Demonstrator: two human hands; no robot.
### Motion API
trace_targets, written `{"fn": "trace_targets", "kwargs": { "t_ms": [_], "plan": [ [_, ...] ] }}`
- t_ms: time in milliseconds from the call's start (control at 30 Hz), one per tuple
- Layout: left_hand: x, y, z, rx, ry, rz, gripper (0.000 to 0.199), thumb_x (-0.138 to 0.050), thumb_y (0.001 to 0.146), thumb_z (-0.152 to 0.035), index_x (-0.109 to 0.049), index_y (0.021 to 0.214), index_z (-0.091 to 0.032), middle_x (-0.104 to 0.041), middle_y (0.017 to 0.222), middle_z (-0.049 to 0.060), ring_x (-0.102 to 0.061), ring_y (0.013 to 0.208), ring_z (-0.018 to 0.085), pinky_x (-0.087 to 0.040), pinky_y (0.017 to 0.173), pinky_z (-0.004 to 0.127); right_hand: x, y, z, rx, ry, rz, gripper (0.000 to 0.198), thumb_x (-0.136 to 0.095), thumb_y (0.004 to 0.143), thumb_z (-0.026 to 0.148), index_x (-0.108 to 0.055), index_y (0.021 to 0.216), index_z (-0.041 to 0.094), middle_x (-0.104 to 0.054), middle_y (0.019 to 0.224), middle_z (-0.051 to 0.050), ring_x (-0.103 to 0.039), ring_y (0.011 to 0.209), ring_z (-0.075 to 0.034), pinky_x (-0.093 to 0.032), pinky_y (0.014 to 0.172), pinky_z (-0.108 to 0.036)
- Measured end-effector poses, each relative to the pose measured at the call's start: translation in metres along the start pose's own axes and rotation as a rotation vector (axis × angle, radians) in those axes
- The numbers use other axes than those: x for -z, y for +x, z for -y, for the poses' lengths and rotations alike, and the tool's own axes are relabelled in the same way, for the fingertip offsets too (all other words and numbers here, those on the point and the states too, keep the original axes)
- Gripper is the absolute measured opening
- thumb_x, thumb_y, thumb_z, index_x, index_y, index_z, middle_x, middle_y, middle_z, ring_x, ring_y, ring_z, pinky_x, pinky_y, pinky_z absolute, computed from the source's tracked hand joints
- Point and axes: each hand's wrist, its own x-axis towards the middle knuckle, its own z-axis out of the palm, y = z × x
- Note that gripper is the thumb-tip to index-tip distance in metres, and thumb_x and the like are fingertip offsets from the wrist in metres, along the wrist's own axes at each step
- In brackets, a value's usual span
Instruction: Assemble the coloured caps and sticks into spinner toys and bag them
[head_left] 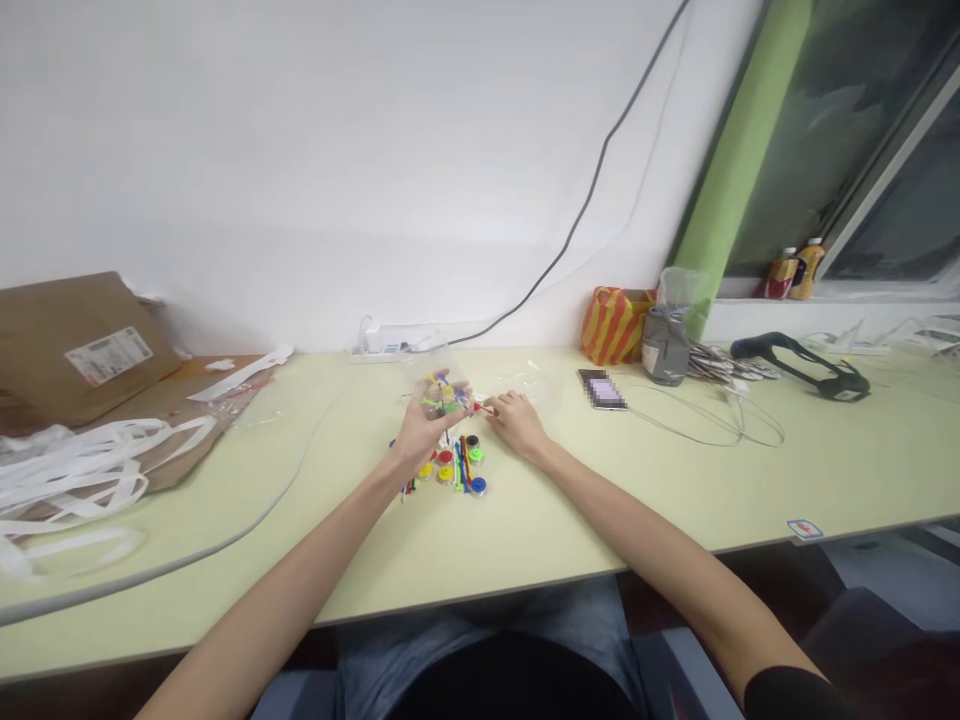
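Note:
My left hand (421, 428) is cupped around a clear plastic bag (442, 392) with small yellow, green and blue plastic pieces in it. Just to its right, my right hand (516, 420) pinches a small red plastic piece (480, 407) between its fingertips, close to the left thumb. Below the hands, several small round discs lie on the table, among them a blue disc (478, 486), a yellow disc (446, 474), a bright green disc (476, 456) and a black disc (472, 441). Thin coloured sticks (462, 465) lie side by side between them. My left forearm partly hides more pieces.
A power strip (390, 345) lies against the wall. On the right are a phone (602, 390), a striped bag (611, 327), a grey container (664, 345) and a black headset-like strap frame (806, 368). Cardboard (67, 345), white straps (90, 460) and a grey cable (225, 543) occupy the left.

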Motion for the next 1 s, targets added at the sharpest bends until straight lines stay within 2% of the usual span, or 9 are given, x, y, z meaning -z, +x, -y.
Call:
{"fn": "trace_targets", "kwargs": {
  "t_ms": [133,333,533,667,733,800,900,1000],
  "plan": [
    [0.001,-0.003,-0.004,0.046,-0.055,0.053,0.077,-0.083,0.068,-0.02,-0.047,0.136,-0.027,-0.061,0.134,0.013,-0.059,0.125,0.032,-0.055,0.098,0.056,-0.002,0.0,-0.005,-0.022,0.022,-0.013,0.016,-0.055,0.096,0.017,-0.069,0.104,0.019,-0.071,0.1,-0.008,-0.056,0.102,-0.024,-0.039,0.09,-0.034],
    [0.004,-0.004,-0.004,0.075,-0.09,0.158,0.083,-0.068,0.068,-0.013,-0.04,0.144,-0.033,-0.062,0.134,0.011,-0.058,0.127,0.033,-0.054,0.096,0.062,-0.004,0.001,-0.003,0.012,0.005,-0.018,0.026,-0.059,0.094,0.016,-0.067,0.118,0.021,-0.072,0.105,-0.009,-0.056,0.105,-0.026,-0.039,0.09,-0.037],
    [0.0,-0.008,-0.009,0.147,-0.15,0.225,0.083,-0.067,0.065,-0.012,-0.045,0.141,-0.033,-0.062,0.134,0.012,-0.061,0.123,0.036,-0.057,0.09,0.058,-0.003,0.004,-0.006,-0.032,0.166,-0.146,0.016,-0.054,0.095,0.013,-0.069,0.093,0.02,-0.072,0.094,-0.006,-0.058,0.093,-0.022,-0.044,0.085,-0.034],
    [-0.003,-0.009,-0.01,0.152,-0.072,0.213,0.072,-0.073,0.072,-0.019,-0.046,0.138,-0.028,-0.064,0.128,0.013,-0.064,0.117,0.033,-0.059,0.084,0.049,0.014,0.002,-0.017,-0.016,0.32,-0.373,0.014,-0.053,0.096,0.02,-0.067,0.094,0.02,-0.071,0.092,-0.006,-0.06,0.088,-0.022,-0.047,0.085,-0.036],
    [-0.002,-0.008,-0.008,0.067,0.076,0.155,0.065,-0.073,0.075,-0.021,-0.049,0.135,-0.025,-0.068,0.119,0.012,-0.067,0.109,0.03,-0.059,0.081,0.044,0.029,0.001,-0.021,-0.005,0.341,-0.507,0.014,-0.053,0.097,0.023,-0.066,0.101,0.02,-0.07,0.093,-0.006,-0.059,0.085,-0.021,-0.048,0.084,-0.037],
    [0.0,-0.006,-0.006,-0.075,0.27,0.07,0.056,-0.071,0.076,-0.02,-0.055,0.129,-0.024,-0.07,0.113,0.009,-0.068,0.102,0.025,-0.058,0.081,0.039,0.047,-0.002,-0.02,-0.01,0.341,-0.657,0.017,-0.052,0.098,0.026,-0.065,0.107,0.021,-0.069,0.096,-0.007,-0.059,0.082,-0.02,-0.048,0.082,-0.038],
    [0.006,-0.004,-0.002,-0.26,0.536,-0.044,0.048,-0.064,0.078,-0.017,-0.059,0.125,-0.024,-0.068,0.117,0.007,-0.066,0.105,0.022,-0.054,0.091,0.037,0.073,-0.005,-0.009,-0.03,0.351,-0.895,0.019,-0.046,0.101,0.029,-0.06,0.112,0.022,-0.065,0.099,-0.006,-0.058,0.081,-0.019,-0.048,0.078,-0.036],
    [0.014,-0.003,0.004,-0.337,0.727,-0.075,0.054,-0.06,0.079,-0.014,-0.054,0.131,-0.024,-0.065,0.12,0.007,-0.062,0.115,0.023,-0.047,0.105,0.04,0.09,-0.01,0.008,0.021,0.346,-1.083,0.015,-0.044,0.103,0.028,-0.056,0.11,0.023,-0.061,0.099,-0.006,-0.058,0.085,-0.018,-0.049,0.076,-0.035]
  ]
}}
